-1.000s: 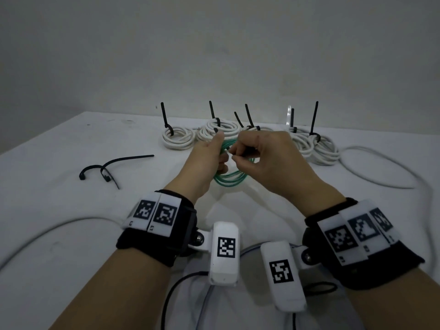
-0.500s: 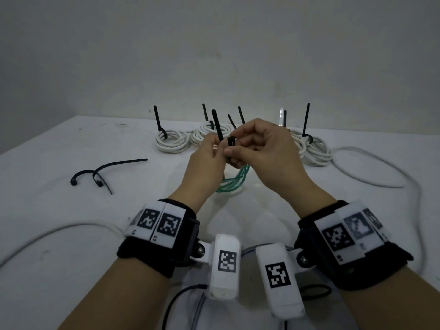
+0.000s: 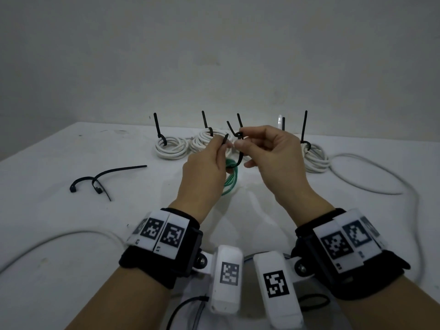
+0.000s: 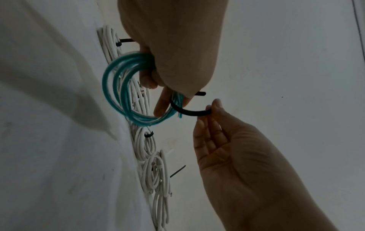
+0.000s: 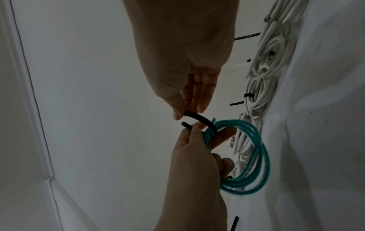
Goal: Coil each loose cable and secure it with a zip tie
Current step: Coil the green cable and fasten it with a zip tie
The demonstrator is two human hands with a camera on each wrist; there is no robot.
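A small green cable coil [image 3: 230,181] [image 4: 122,92] [image 5: 250,156] hangs above the white table [image 3: 71,234], gripped by my left hand [image 3: 207,167] [image 4: 169,62] [image 5: 195,156]. A black zip tie [image 3: 240,156] [image 4: 189,111] [image 5: 199,119] loops around the coil's strands. My left thumb and forefinger also pinch the tie's pointed tail. My right hand [image 3: 271,156] [image 4: 215,125] [image 5: 189,96] pinches the tie's head end between thumb and fingers, just right of the left hand. The two tie ends stand a little apart.
Several white cable coils [image 3: 171,146] [image 4: 154,171] [image 5: 262,87] with upright black tie tails line the table's far side. Two loose black zip ties [image 3: 100,179] lie at the left. Loose white cable runs at the right [image 3: 371,177] and the near left [image 3: 59,239].
Both hands have lifted the green coil off the table. The tie now loops the coil, with its head in my right hand and its tail in my left.
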